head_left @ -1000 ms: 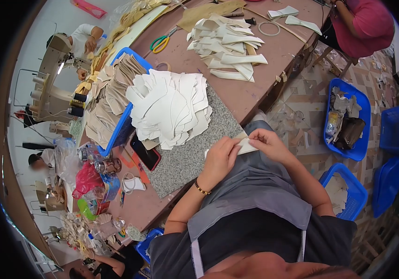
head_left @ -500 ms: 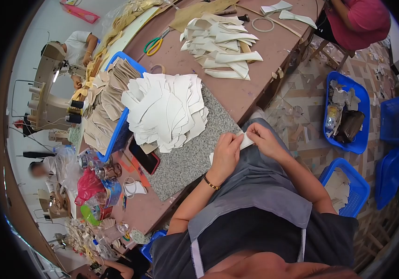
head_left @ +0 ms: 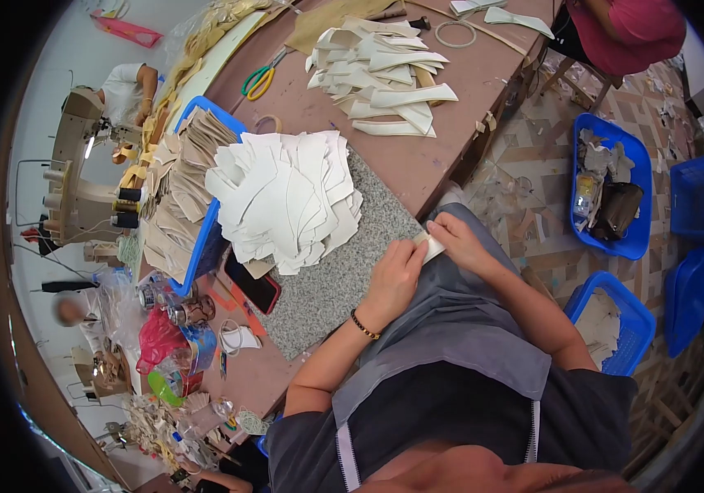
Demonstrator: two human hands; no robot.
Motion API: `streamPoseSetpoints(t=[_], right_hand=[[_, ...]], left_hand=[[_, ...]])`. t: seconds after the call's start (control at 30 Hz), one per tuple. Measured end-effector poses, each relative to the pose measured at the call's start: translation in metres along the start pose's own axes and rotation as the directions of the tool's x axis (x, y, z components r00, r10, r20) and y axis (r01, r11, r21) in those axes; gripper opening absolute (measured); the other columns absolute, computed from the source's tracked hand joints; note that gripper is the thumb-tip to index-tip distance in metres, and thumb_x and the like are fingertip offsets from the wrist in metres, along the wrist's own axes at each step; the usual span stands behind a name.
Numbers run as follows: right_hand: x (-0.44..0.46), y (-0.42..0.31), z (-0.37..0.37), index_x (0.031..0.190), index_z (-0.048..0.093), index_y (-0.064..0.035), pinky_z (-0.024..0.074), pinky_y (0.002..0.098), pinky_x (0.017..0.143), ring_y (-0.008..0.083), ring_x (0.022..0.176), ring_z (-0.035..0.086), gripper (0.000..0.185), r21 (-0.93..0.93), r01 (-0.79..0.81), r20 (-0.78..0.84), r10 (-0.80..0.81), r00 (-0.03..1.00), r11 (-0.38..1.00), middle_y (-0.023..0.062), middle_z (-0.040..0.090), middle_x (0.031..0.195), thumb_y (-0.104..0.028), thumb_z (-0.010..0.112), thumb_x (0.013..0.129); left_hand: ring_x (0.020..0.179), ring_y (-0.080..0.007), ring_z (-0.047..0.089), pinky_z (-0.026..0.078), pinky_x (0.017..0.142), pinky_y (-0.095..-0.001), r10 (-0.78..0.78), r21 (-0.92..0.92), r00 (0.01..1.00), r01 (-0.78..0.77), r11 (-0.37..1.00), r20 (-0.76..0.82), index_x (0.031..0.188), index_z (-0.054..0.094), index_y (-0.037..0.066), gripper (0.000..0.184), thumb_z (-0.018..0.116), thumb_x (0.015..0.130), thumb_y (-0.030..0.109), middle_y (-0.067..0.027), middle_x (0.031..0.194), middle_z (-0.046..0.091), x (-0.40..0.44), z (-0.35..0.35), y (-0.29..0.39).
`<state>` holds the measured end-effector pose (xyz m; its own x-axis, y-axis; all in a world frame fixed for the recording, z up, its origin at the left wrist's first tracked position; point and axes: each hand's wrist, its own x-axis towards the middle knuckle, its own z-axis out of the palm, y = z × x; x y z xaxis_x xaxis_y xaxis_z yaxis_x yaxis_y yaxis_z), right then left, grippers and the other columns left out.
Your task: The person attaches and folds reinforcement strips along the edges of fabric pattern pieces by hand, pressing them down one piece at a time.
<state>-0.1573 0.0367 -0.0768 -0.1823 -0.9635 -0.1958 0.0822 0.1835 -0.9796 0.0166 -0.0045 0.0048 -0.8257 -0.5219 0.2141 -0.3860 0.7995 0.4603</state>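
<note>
My left hand (head_left: 397, 275) and my right hand (head_left: 459, 241) meet over my lap, just off the edge of the grey speckled slab (head_left: 319, 287). Between them is a small white piece (head_left: 432, 246), pinched by the fingers of both hands and partly covered by them. On the slab lies a large heap of white cut pieces (head_left: 282, 197). A phone (head_left: 253, 283) with a red edge rests beside the heap. Further back on the table is a pile of narrow cream pieces (head_left: 393, 78).
A blue basket (head_left: 204, 255) of beige pieces stands left of the heap. Scissors (head_left: 260, 80) lie behind. Blue bins (head_left: 644, 205) and a blue basket (head_left: 635, 329) stand on the floor at right. A person in pink (head_left: 631, 33) sits at upper right; others sit at left.
The view has shifted, so the table things appear further left. Both hands still pinch the white piece, whose visible part between the fingers has changed shape slightly.
</note>
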Motion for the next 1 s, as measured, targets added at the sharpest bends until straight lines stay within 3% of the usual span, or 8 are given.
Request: streamPoseSetpoints(t=[0.03, 0.13, 0.23, 0.67, 0.77, 0.87, 1.0], right_hand=[[0.003, 0.006, -0.002, 0.083, 0.052, -0.0013, 0.0399, 0.0307, 0.059, 0.0114, 0.065, 0.045, 0.031, 0.066, -0.033, 0.024, 0.032, 0.999, 0.997, 0.0046, 0.049, 0.068, -0.028, 0.056, 0.098], [0.001, 0.01, -0.003, 0.083, 0.053, -0.0018, 0.0385, 0.0277, 0.058, 0.0083, 0.067, 0.044, 0.03, -0.055, 0.012, -0.027, -0.013, 1.0, 0.998, 0.0009, 0.048, 0.069, -0.028, 0.056, 0.098], [0.001, 0.01, -0.001, 0.082, 0.054, -0.0024, 0.0384, 0.0274, 0.058, 0.0076, 0.067, 0.044, 0.03, 0.007, 0.043, -0.033, -0.043, 0.999, 0.999, -0.0006, 0.049, 0.069, -0.027, 0.056, 0.098], [0.018, 0.034, -0.016, 0.08, 0.052, -0.0033, 0.0365, 0.0258, 0.056, 0.006, 0.066, 0.042, 0.028, 0.075, 0.015, -0.01, -0.015, 1.0, 0.997, -0.0028, 0.047, 0.07, -0.024, 0.058, 0.097], [0.017, 0.04, -0.021, 0.083, 0.051, -0.0055, 0.0366, 0.0224, 0.06, 0.0041, 0.07, 0.041, 0.024, 0.058, 0.017, 0.01, -0.018, 1.0, 0.998, -0.0049, 0.046, 0.076, -0.023, 0.054, 0.1], [0.021, 0.051, -0.018, 0.084, 0.051, -0.0054, 0.0367, 0.0224, 0.06, 0.004, 0.069, 0.042, 0.024, 0.007, 0.013, 0.006, -0.014, 1.0, 1.0, -0.0048, 0.047, 0.076, -0.023, 0.054, 0.1], [0.027, 0.063, -0.022, 0.082, 0.052, -0.0043, 0.0351, 0.0248, 0.056, 0.0054, 0.065, 0.04, 0.026, 0.075, 0.021, -0.019, -0.019, 1.0, 0.997, -0.0039, 0.045, 0.07, -0.024, 0.057, 0.098]], left_hand=[[0.085, -0.0304, 0.057, 0.05, 0.071, -0.0382, 0.0, -0.003, 1.0, 0.0, 1.0, -0.003, 0.114, 0.062, 0.001, 0.04, 0.061, 0.075, -0.005, -0.0121, 0.092, 0.057, 0.002, 0.0, 0.001], [0.085, -0.03, 0.057, 0.05, 0.07, -0.0378, 0.01, 0.002, 1.0, -0.01, 1.0, 0.017, 0.115, 0.062, 0.001, 0.041, 0.061, 0.075, -0.004, -0.0121, 0.092, 0.057, -0.006, -0.006, -0.004], [0.084, -0.0296, 0.057, 0.05, 0.069, -0.0376, 0.031, 0.019, 0.999, -0.032, 0.999, 0.028, 0.115, 0.062, 0.002, 0.041, 0.062, 0.074, -0.003, -0.0119, 0.092, 0.057, -0.007, -0.01, -0.007], [0.08, -0.0289, 0.057, 0.049, 0.066, -0.0381, 0.071, 0.022, 0.997, -0.071, 0.997, 0.005, 0.115, 0.063, 0.002, 0.044, 0.062, 0.071, -0.003, -0.0108, 0.09, 0.058, 0.004, -0.008, -0.007], [0.079, -0.0284, 0.057, 0.049, 0.066, -0.0377, 0.088, 0.024, 0.996, -0.088, 0.996, 0.02, 0.114, 0.063, 0.002, 0.044, 0.062, 0.071, -0.004, -0.0104, 0.09, 0.058, -0.009, -0.015, -0.014], [0.079, -0.0282, 0.057, 0.049, 0.066, -0.0372, 0.067, 0.018, 0.998, -0.067, 0.998, 0.014, 0.114, 0.063, 0.002, 0.043, 0.061, 0.071, -0.004, -0.0104, 0.09, 0.059, -0.004, -0.016, -0.012], [0.081, -0.0281, 0.057, 0.048, 0.067, -0.0372, 0.056, 0.01, 0.998, -0.056, 0.998, 0.004, 0.113, 0.063, 0.003, 0.043, 0.062, 0.071, -0.004, -0.0102, 0.091, 0.059, -0.002, -0.012, -0.011]])
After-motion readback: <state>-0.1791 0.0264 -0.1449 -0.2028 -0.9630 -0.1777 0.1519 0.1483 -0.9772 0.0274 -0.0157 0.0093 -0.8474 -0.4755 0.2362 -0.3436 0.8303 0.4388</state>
